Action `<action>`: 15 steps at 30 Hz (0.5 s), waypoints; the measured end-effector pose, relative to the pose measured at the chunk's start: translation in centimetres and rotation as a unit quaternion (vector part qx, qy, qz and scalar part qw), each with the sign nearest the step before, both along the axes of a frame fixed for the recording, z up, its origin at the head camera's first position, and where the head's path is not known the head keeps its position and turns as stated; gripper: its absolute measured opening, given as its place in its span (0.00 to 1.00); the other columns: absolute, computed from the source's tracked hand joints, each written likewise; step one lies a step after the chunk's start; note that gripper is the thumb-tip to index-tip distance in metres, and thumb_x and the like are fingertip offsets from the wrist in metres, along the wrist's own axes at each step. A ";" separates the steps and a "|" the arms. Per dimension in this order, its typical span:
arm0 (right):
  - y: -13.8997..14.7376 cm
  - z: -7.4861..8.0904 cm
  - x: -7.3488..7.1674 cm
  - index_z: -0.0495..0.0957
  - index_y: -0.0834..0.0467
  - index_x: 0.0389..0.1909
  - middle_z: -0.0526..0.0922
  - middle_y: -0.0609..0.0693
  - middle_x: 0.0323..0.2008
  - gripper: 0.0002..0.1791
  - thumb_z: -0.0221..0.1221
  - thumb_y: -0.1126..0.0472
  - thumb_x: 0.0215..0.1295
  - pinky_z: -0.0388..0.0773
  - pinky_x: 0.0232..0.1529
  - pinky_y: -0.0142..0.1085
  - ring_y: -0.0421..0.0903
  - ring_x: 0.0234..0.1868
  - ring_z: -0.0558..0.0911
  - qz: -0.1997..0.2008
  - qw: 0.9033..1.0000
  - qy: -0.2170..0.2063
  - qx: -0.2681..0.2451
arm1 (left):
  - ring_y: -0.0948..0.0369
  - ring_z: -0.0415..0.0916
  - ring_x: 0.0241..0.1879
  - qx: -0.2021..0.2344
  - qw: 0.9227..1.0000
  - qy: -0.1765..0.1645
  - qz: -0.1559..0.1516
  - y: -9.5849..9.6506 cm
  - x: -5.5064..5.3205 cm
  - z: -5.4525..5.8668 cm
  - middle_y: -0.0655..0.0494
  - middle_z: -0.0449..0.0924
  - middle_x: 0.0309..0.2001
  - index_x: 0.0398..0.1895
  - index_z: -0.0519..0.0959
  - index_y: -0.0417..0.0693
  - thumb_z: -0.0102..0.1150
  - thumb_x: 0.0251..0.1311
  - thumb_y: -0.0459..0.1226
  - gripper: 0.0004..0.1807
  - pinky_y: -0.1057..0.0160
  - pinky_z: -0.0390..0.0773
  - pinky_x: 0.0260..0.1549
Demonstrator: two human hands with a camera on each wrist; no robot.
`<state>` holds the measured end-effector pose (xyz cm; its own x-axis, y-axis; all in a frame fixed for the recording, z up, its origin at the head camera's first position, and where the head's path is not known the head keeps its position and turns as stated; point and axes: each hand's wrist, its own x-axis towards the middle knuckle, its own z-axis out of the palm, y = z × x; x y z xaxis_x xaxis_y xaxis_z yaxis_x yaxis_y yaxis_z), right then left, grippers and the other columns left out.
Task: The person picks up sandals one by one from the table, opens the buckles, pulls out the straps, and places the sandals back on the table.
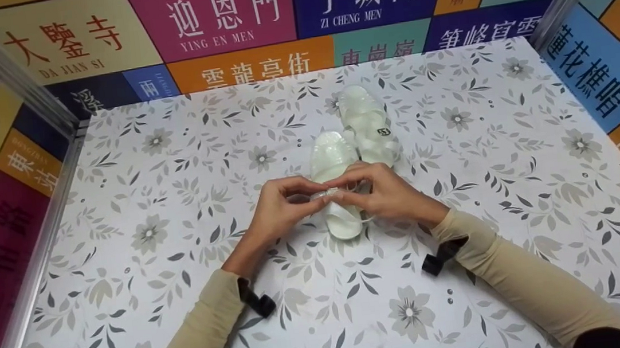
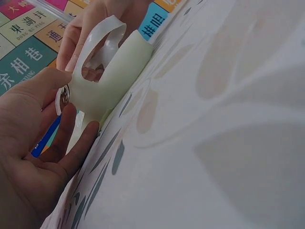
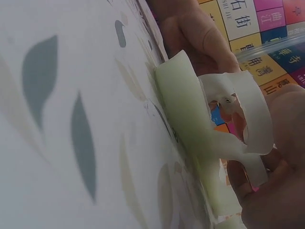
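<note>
Head view: both hands are meeting over the near sandal (image 1: 336,185), which is lying flat on the flowered table (image 1: 175,211) at its middle. Left hand (image 1: 279,206) and right hand (image 1: 384,192) are pinching the sandal's thin strap (image 1: 330,193) between fingertips, hands close together, almost touching. Second sandal (image 1: 367,125) is lying just behind and to the right, touching the first. Beige sleeves are covering both forearms. Coloured sign panels are lining the walls.

Left wrist view: left hand (image 2: 33,143) is curling its thumb and fingers around the pale strap (image 2: 102,71) and a small metal buckle (image 2: 64,94); the sandal's edge is resting on the table (image 2: 214,119). Right hand (image 2: 88,24) is holding the strap's far side.

Right wrist view: right hand (image 3: 276,157) is gripping the strap (image 3: 248,114); sandal (image 3: 183,105) is sitting against the table (image 3: 71,95), left hand (image 3: 195,38) behind it.
</note>
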<state>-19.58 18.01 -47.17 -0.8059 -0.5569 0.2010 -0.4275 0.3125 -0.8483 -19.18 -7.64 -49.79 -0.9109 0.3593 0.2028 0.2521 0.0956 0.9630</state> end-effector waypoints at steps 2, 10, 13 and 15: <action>0.1 0.0 0.0 0.90 0.42 0.57 0.92 0.38 0.45 0.13 0.70 0.52 0.74 0.80 0.54 0.38 0.43 0.50 0.85 0.001 1.000 0.000 0.004 | 0.56 0.92 0.44 0.001 1.000 -0.003 0.000 0.0 0.0 0.0 0.56 0.94 0.43 0.44 0.94 0.55 0.81 0.61 0.39 0.10 0.54 0.92 0.51; 0.0 -0.1 0.0 0.89 0.39 0.58 0.91 0.38 0.51 0.14 0.70 0.47 0.74 0.85 0.55 0.38 0.42 0.53 0.86 -0.007 1.000 -0.017 0.011 | 0.55 0.92 0.44 0.008 1.000 0.001 0.001 0.0 0.0 0.0 0.55 0.94 0.42 0.44 0.94 0.55 0.82 0.60 0.41 0.10 0.54 0.92 0.51; -0.1 -0.2 0.1 0.89 0.38 0.57 0.90 0.38 0.51 0.15 0.71 0.46 0.73 0.87 0.54 0.38 0.42 0.52 0.86 -0.015 1.000 -0.022 0.010 | 0.55 0.92 0.44 0.006 1.000 0.003 0.000 0.0 0.1 0.1 0.55 0.94 0.43 0.45 0.94 0.56 0.83 0.59 0.42 0.11 0.53 0.92 0.51; -0.1 -0.2 0.1 0.90 0.38 0.56 0.91 0.37 0.50 0.14 0.71 0.46 0.72 0.86 0.54 0.38 0.42 0.52 0.86 -0.018 1.000 -0.020 0.008 | 0.56 0.92 0.44 0.003 1.000 0.002 0.000 0.0 0.1 0.1 0.55 0.94 0.43 0.45 0.94 0.56 0.82 0.60 0.42 0.11 0.54 0.92 0.51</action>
